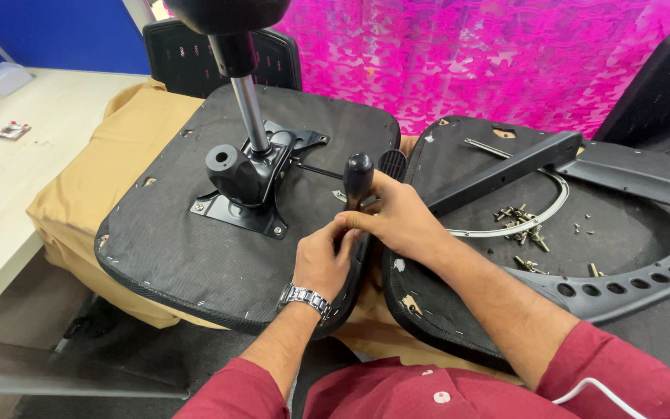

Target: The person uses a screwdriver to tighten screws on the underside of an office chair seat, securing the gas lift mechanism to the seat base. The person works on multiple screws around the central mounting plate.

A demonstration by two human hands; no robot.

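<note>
Two hands meet at one small spot on the edge of an upturned chair seat [219, 233]. The right hand [397, 221] has its fingers [348, 220] wrapped narrow around the stem of a black lever [357, 180], just under its rounded knob; the left hand [321, 260], with a wristwatch [306, 297], pinches close below it, thumb and forefinger nearly shut on something too small to make out.

The lever stands roughly upright, its long axis running from the fingers up to the knob, tilted slightly away from the person. It looks stiff, light and smooth, hard plastic over a metal rod, so the best hold is likely low on the stem.

Beyond the fingers sits the seat's metal plate [253, 190] with its gas cylinder [248, 101]. To the right lie an armrest [505, 171], loose screws [523, 225] and a second seat [467, 271], all on a cloth-covered desk [9, 178].
</note>
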